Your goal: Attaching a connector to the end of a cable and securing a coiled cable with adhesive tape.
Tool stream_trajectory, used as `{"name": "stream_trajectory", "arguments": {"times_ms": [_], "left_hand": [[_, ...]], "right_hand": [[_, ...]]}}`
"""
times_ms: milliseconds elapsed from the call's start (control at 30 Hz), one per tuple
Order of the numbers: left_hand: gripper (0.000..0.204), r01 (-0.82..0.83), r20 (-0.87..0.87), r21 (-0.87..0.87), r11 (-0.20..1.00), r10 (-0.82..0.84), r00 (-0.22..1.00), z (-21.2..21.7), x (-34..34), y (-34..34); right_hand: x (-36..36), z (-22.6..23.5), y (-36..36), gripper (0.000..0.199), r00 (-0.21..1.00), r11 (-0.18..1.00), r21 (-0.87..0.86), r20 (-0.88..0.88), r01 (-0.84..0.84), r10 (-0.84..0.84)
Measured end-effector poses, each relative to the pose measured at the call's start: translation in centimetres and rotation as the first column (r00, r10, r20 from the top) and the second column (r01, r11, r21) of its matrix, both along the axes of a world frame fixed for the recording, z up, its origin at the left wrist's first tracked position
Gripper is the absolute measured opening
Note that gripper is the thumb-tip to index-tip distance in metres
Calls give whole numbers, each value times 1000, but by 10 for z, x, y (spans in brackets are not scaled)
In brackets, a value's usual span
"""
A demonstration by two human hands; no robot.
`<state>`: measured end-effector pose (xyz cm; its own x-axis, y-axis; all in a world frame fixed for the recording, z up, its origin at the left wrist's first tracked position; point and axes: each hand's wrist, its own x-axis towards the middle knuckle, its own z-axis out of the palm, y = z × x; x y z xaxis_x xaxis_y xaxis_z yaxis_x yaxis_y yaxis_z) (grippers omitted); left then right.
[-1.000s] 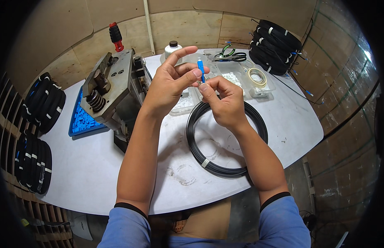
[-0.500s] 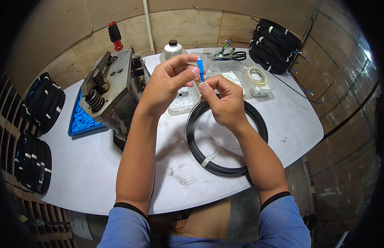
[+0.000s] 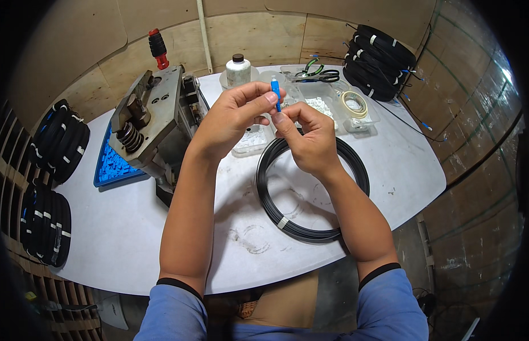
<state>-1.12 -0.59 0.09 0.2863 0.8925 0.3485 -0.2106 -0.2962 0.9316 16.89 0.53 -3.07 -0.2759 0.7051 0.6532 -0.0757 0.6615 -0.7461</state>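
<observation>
Over the table, a small blue fiber-optic connector (image 3: 275, 87) with a pale tip stands roughly upright between my hands. My left hand (image 3: 237, 116) pinches its body between thumb and fingers. Just below, my right hand (image 3: 307, 136) grips the connector's lower end, where its thumb and forefinger close together. Beneath the right hand and wrist lies a coil of black cable (image 3: 266, 196), bound with a white tie, flat on the table. Whether the connector joins this coil is hidden by my fingers.
A metal press (image 3: 162, 113) stands left on the white table (image 3: 133, 238), beside a blue tray (image 3: 114, 183) of small blue parts. Clear bins of white pieces (image 3: 252, 149), a white bottle (image 3: 238, 74), scissors (image 3: 321, 76) and tape (image 3: 354, 105) are at the back. Cable coils (image 3: 378, 62) are stacked back right.
My left fingers have come down and closed around the connector's body; a moment ago the index finger was raised beside its tip. My right hand has stayed in place.
</observation>
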Motion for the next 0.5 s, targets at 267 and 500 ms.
{"name": "stream_trajectory", "arguments": {"times_ms": [267, 500], "left_hand": [[30, 10, -27, 3, 1000, -10, 1000, -3, 0, 3], [29, 0, -38, -4, 1000, -1, 999, 0, -1, 1]], "right_hand": [[0, 0, 0, 14, 1000, 1000, -15, -15, 2, -2], [-1, 0, 0, 13, 1000, 1000, -4, -17, -6, 6]]}}
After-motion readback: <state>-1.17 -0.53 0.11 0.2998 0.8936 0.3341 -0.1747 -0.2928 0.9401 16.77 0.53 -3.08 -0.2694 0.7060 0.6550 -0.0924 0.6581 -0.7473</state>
